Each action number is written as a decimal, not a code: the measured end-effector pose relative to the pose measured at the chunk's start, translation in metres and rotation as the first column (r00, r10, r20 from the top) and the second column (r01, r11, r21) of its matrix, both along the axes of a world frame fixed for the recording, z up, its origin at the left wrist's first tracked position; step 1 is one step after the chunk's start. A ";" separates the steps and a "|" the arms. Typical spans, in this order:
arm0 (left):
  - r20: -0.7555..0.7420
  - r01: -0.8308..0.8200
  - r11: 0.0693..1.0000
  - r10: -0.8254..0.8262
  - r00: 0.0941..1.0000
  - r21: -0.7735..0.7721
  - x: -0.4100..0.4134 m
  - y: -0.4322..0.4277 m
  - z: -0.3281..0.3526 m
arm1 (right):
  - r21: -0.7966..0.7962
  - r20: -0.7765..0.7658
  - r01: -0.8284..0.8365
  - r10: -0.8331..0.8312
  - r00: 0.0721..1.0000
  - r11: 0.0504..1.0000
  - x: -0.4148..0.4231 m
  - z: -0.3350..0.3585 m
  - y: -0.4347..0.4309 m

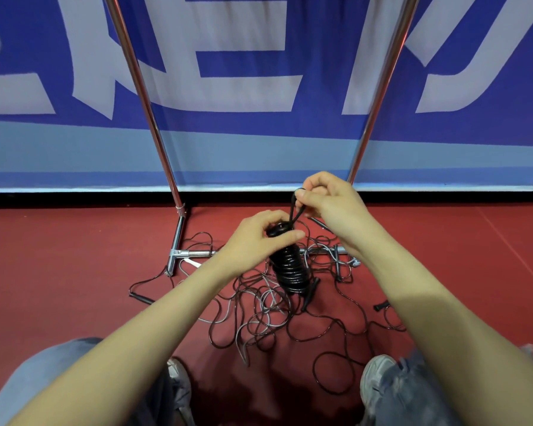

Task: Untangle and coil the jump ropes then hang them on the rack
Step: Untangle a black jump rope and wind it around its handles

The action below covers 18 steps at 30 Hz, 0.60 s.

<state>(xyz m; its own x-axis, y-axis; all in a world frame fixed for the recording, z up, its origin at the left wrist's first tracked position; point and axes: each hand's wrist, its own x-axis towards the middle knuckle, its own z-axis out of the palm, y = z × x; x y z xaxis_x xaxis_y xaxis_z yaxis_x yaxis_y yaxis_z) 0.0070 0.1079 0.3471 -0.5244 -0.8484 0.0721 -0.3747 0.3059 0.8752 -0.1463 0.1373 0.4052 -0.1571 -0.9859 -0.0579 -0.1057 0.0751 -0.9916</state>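
My left hand (256, 238) grips the top of a tightly wound black jump rope coil (290, 269), held upright above the floor. One black handle (310, 295) hangs at the coil's lower end. Just above it, my right hand (326, 199) pinches a short loop of the same rope (294, 210) pulled up from the top of the coil. Below the coil lies a tangle of black and grey ropes (259, 318) on the red floor. The metal rack's two poles (142, 96) rise on either side behind my hands.
The rack's base bar (194, 253) lies on the floor behind the tangle. Loose black handles (140, 298) lie at left and right of the pile. A blue and white banner (259, 142) stands behind. My knees and grey shoes (376, 376) are at the bottom.
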 end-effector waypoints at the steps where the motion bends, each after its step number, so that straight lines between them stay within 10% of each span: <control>1: -0.021 -0.025 1.000 0.026 0.999 0.003 0.000 0.000 -0.002 | -0.004 0.010 0.009 -0.009 1.000 1.000 0.002 0.000 0.001; 8: -0.013 -0.085 0.980 0.084 0.996 -0.180 -0.002 -0.004 -0.009 | 0.048 0.158 0.052 -0.059 0.986 0.998 0.003 0.001 -0.002; 18: -0.176 0.005 0.996 0.011 0.984 0.089 -0.005 -0.003 0.021 | 0.004 0.259 0.109 -0.106 0.960 0.994 -0.013 0.002 -0.004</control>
<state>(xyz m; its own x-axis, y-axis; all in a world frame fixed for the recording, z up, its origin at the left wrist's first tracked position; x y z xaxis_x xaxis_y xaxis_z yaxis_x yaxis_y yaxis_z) 0.0020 0.1050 0.3681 -0.5078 -0.8570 0.0877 -0.2127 0.2234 0.9512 -0.1594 0.1333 0.4068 -0.2435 -0.9647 -0.1006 0.1620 0.0618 -0.9849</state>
